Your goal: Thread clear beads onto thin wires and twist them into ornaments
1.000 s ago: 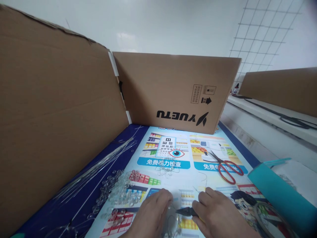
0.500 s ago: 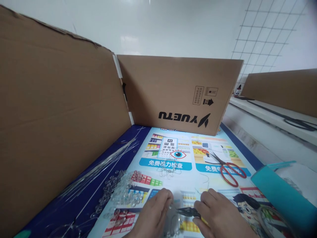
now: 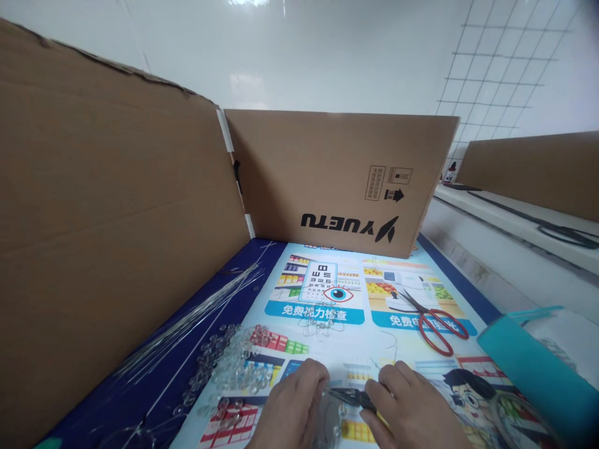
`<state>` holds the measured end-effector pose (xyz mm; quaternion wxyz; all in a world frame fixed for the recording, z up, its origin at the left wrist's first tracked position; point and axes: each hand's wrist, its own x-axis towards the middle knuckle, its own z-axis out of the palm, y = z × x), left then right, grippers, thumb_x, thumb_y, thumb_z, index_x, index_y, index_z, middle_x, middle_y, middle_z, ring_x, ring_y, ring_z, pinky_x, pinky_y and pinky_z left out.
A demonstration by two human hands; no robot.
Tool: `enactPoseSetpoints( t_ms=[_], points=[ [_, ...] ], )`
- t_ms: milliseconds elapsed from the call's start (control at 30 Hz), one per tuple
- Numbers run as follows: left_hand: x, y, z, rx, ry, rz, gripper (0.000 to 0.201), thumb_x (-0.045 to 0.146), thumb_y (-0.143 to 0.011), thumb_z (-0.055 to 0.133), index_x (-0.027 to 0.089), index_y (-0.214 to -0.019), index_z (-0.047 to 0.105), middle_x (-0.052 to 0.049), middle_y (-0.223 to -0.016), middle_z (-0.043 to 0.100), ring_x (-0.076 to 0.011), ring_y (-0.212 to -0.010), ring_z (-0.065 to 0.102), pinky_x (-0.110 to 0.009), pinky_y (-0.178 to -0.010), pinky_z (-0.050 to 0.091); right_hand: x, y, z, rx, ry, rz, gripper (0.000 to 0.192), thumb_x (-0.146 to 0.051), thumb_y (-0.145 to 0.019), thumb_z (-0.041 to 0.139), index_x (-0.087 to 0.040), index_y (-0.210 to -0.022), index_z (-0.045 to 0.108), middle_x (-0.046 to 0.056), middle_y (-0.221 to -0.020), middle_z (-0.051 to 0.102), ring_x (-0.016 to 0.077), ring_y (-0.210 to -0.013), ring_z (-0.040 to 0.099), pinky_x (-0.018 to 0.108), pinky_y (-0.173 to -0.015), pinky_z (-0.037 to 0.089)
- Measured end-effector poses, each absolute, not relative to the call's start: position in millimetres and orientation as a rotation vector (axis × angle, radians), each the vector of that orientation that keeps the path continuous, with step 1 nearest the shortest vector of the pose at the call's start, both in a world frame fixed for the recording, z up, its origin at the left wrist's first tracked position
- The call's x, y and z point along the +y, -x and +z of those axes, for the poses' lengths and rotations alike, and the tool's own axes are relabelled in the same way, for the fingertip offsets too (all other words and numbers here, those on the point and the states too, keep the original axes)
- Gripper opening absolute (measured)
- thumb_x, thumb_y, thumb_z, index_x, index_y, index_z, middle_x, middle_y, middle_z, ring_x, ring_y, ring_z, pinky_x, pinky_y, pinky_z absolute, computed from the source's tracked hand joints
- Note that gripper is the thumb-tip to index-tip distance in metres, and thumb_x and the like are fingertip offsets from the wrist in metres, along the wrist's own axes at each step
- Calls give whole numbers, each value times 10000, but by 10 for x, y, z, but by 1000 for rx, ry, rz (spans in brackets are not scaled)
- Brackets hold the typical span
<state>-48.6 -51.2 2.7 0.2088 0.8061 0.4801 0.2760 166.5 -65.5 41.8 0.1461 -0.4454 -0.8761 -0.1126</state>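
At the bottom of the view my right hand (image 3: 412, 411) grips small dark pliers (image 3: 349, 395), their tips pointing left. My left hand (image 3: 292, 405) pinches a clear beaded wire piece (image 3: 330, 418) right at the plier tips. Both hands rest over a printed poster (image 3: 327, 299) that covers the table. A heap of clear glass beads (image 3: 234, 365) lies just left of my left hand.
Red-handled scissors (image 3: 433, 318) lie on the poster to the right. Thin clear wires (image 3: 196, 312) fan over the blue surface at left. Cardboard panels (image 3: 337, 181) wall the back and left side. A teal box (image 3: 528, 368) stands at right. A small wire tangle (image 3: 321, 324) lies mid-poster.
The view has tilted slightly, so everything sits a little lower in the frame. My hands stay together with the pliers at the wire piece, shifted only slightly.
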Motion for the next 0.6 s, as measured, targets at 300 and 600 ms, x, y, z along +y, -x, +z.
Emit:
enactPoseSetpoints(
  t_ms=[300, 600],
  points=[
    [-520, 464, -7, 1358, -2208, 861, 149, 226, -910, 304, 240, -841, 435, 3, -749, 588, -149, -637, 562, -237, -584, 406, -650, -1679, 395, -2504, 1291, -253, 80, -227, -733, 604, -223, -792, 550, 23, -750, 572, 181, -691, 500, 273, -605, 336],
    [-502, 468, -40, 1316, -2191, 908, 142, 215, -897, 309, 229, -838, 437, -2, -731, 561, -149, -617, 534, -237, -573, 396, -645, -1656, 401, -2498, 1316, -195, 40, -220, -749, 584, -222, -780, 558, 17, -738, 581, 171, -680, 523, 259, -597, 360]
  ],
)
